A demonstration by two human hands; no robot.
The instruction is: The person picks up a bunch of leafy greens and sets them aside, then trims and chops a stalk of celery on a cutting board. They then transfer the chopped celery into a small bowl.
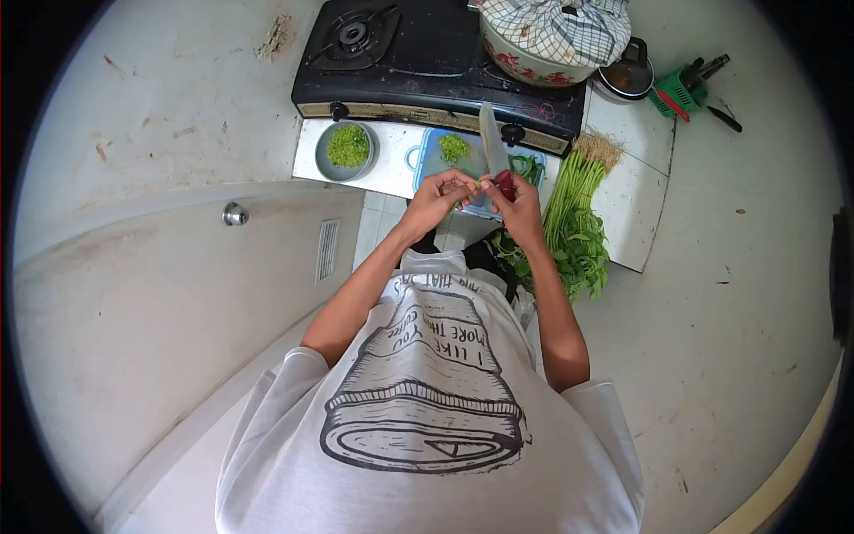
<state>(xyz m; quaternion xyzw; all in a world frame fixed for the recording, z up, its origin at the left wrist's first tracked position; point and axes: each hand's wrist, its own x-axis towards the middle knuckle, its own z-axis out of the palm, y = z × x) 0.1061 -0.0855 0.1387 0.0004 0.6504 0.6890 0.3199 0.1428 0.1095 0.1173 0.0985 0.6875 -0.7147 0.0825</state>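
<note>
Bowl (347,173) of chopped greens (347,145) on bench (391,138), 10 o'clock from left hand (434,203) | left hand: pinching slim green piece (480,183), just beside right hand (518,206) | blue-edged board (429,158): beneath both | right hand: clamped on red-handled knife (495,147), blade between 11 and 12 | leafy bundle (571,209): 3 o'clock
</note>
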